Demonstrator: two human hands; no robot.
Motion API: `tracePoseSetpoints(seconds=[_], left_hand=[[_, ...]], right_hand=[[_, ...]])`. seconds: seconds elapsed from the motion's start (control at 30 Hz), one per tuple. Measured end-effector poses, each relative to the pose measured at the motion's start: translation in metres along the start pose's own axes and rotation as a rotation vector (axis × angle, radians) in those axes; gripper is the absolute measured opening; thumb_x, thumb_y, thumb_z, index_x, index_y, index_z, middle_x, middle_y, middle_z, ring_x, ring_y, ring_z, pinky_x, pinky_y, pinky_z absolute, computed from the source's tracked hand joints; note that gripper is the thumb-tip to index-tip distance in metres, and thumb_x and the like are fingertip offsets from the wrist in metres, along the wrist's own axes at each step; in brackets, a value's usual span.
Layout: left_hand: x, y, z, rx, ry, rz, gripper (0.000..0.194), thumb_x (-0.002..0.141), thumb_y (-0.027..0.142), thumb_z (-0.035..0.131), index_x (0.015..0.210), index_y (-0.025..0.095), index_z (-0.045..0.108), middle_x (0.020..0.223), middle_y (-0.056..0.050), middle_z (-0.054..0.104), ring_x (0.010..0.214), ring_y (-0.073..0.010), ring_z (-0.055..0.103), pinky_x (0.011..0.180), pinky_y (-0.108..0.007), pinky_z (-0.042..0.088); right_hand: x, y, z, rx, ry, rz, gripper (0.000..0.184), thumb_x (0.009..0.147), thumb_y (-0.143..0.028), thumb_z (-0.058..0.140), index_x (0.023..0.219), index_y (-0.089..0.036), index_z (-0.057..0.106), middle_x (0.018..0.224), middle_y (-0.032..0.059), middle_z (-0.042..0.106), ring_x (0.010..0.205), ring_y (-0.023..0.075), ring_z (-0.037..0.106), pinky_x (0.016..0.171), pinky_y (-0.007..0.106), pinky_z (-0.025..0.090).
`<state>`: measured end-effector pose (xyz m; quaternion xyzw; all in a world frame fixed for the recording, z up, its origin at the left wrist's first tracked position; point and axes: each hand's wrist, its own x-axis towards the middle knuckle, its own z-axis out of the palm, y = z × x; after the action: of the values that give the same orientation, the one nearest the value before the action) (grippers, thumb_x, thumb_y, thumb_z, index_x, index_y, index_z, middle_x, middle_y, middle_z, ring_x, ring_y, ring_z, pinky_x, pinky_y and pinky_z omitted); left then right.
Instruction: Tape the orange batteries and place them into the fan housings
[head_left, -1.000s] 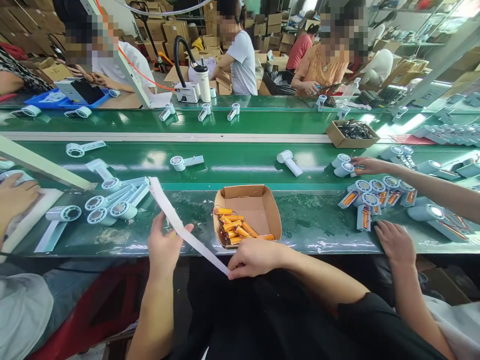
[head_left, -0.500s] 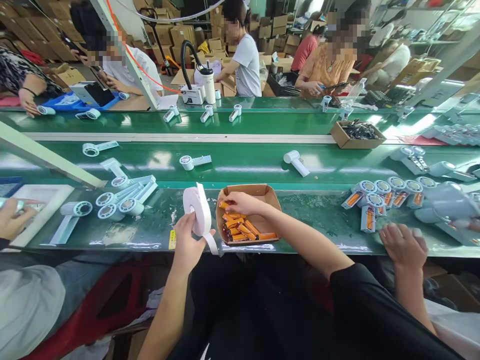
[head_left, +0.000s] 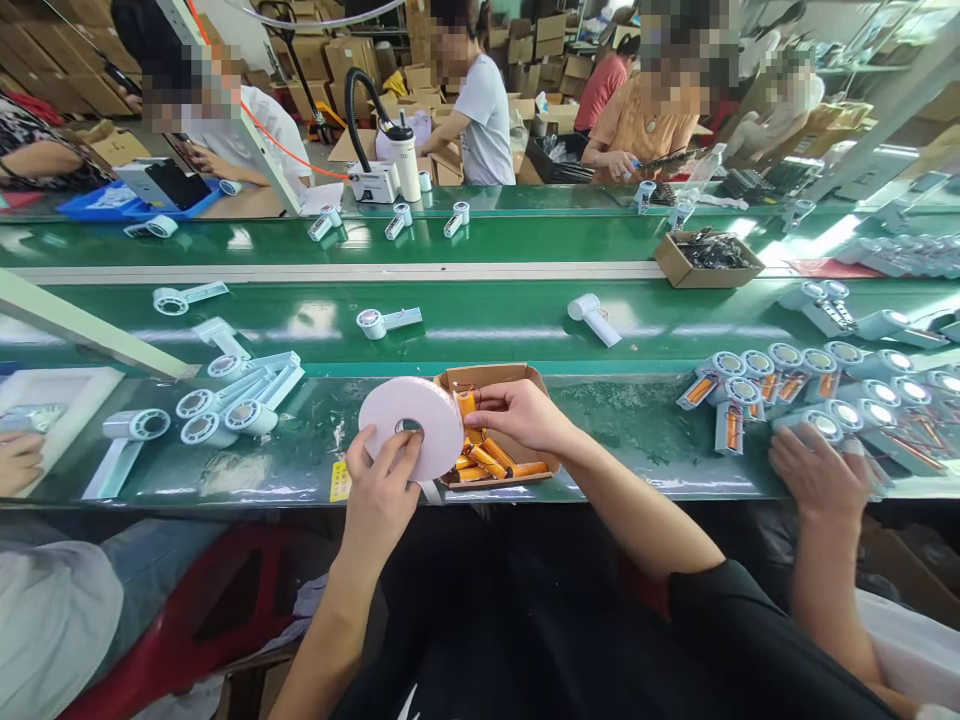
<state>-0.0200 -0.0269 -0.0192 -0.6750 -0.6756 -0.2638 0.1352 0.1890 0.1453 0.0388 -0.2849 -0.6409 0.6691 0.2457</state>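
My left hand [head_left: 382,495] grips a white roll of tape [head_left: 411,428], held upright over the front edge of the green bench [head_left: 300,470]. My right hand [head_left: 517,412] pinches an orange battery [head_left: 466,404] against the side of the roll. Just behind both hands sits a small cardboard box [head_left: 491,378] holding several more orange batteries [head_left: 491,460].
White handheld fan bodies [head_left: 225,400] lie grouped at left, more with orange batteries [head_left: 750,385] at right. A co-worker's hand [head_left: 814,470] rests at right, another hand [head_left: 19,460] at far left. Single fans [head_left: 592,315] lie on the conveyor belt; other people work across it.
The tape strip stretched between my hands was wound back onto the roll. My right hand reached into the box, took a battery and brought it to the roll, now turned face-on.
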Motion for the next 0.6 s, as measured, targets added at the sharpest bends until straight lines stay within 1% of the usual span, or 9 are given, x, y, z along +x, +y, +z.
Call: tracePoseSetpoints(seconds=[0.1, 0.2, 0.27, 0.33, 0.4, 0.43, 0.5, 0.57, 0.6], left_hand=[[0.003, 0.003, -0.004, 0.051, 0.011, 0.031, 0.067, 0.082, 0.003, 0.058, 0.143, 0.028, 0.067, 0.124, -0.011, 0.074, 0.141, -0.0408, 0.044, 0.117, -0.059, 0.043], [0.005, 0.010, -0.003, 0.106, 0.056, 0.026, 0.064, 0.084, 0.006, 0.060, 0.143, 0.028, 0.067, 0.120, -0.010, 0.075, 0.135, -0.0397, 0.048, 0.120, -0.063, 0.036], [0.007, 0.021, 0.000, 0.150, 0.110, -0.016, 0.058, 0.087, 0.013, 0.066, 0.143, 0.028, 0.067, 0.117, -0.011, 0.075, 0.128, -0.0396, 0.050, 0.121, -0.067, 0.031], [0.008, 0.034, 0.004, 0.183, 0.174, -0.072, 0.054, 0.090, 0.026, 0.072, 0.144, 0.028, 0.065, 0.114, -0.011, 0.074, 0.122, -0.0396, 0.051, 0.119, -0.068, 0.029], [0.007, 0.047, 0.010, 0.184, 0.224, -0.112, 0.056, 0.090, 0.036, 0.076, 0.144, 0.027, 0.064, 0.111, -0.012, 0.074, 0.120, -0.0395, 0.052, 0.116, -0.067, 0.030], [0.006, 0.053, 0.012, 0.169, 0.236, -0.116, 0.057, 0.090, 0.038, 0.077, 0.144, 0.027, 0.064, 0.108, -0.013, 0.073, 0.119, -0.0392, 0.052, 0.114, -0.065, 0.032], [0.001, 0.063, 0.014, 0.107, 0.218, -0.085, 0.055, 0.089, 0.037, 0.078, 0.142, 0.026, 0.066, 0.102, -0.012, 0.073, 0.117, -0.0376, 0.053, 0.111, -0.060, 0.035], [-0.002, 0.066, 0.014, 0.026, 0.124, -0.030, 0.050, 0.088, 0.032, 0.079, 0.138, 0.028, 0.069, 0.100, -0.010, 0.075, 0.113, -0.0354, 0.056, 0.110, -0.057, 0.037], [-0.001, 0.064, 0.013, -0.013, 0.056, -0.016, 0.050, 0.087, 0.030, 0.080, 0.136, 0.029, 0.071, 0.102, -0.009, 0.076, 0.113, -0.0350, 0.057, 0.110, -0.056, 0.038]], right_hand=[[0.004, 0.000, -0.004, 0.043, -0.031, 0.022, 0.036, 0.070, -0.040, 0.094, 0.096, -0.018, 0.083, 0.096, 0.0052, 0.085, 0.096, 0.0269, 0.081, 0.087, 0.038, 0.067], [0.008, 0.004, -0.003, 0.136, 0.018, 0.028, 0.044, 0.064, -0.044, 0.097, 0.093, -0.017, 0.078, 0.089, 0.0047, 0.083, 0.088, 0.0244, 0.080, 0.082, 0.037, 0.067], [0.007, 0.011, 0.009, 0.265, 0.132, -0.013, 0.049, 0.066, -0.049, 0.096, 0.097, -0.019, 0.074, 0.095, 0.0057, 0.083, 0.090, 0.0237, 0.080, 0.086, 0.039, 0.067], [0.003, 0.021, 0.029, 0.437, 0.301, -0.085, 0.051, 0.069, -0.053, 0.094, 0.100, -0.022, 0.070, 0.107, 0.0070, 0.083, 0.099, 0.0236, 0.080, 0.094, 0.040, 0.065], [-0.001, 0.030, 0.045, 0.581, 0.455, -0.147, 0.051, 0.070, -0.052, 0.094, 0.102, -0.025, 0.064, 0.116, 0.0067, 0.082, 0.105, 0.0230, 0.079, 0.099, 0.040, 0.064], [-0.002, 0.033, 0.047, 0.619, 0.489, -0.158, 0.051, 0.070, -0.049, 0.094, 0.101, -0.026, 0.062, 0.116, 0.0062, 0.082, 0.104, 0.0229, 0.079, 0.098, 0.039, 0.065], [-0.001, 0.031, 0.033, 0.618, 0.520, -0.179, 0.050, 0.066, -0.040, 0.096, 0.099, -0.027, 0.061, 0.109, 0.0049, 0.082, 0.096, 0.0217, 0.079, 0.090, 0.037, 0.066], [0.004, 0.021, -0.005, 0.562, 0.606, -0.266, 0.046, 0.066, -0.032, 0.095, 0.097, -0.026, 0.060, 0.100, 0.0030, 0.081, 0.090, 0.0183, 0.078, 0.085, 0.031, 0.066], [0.007, 0.014, -0.029, 0.553, 0.734, -0.373, 0.042, 0.071, -0.032, 0.091, 0.097, -0.027, 0.059, 0.101, 0.0019, 0.080, 0.093, 0.0155, 0.077, 0.085, 0.027, 0.064]])
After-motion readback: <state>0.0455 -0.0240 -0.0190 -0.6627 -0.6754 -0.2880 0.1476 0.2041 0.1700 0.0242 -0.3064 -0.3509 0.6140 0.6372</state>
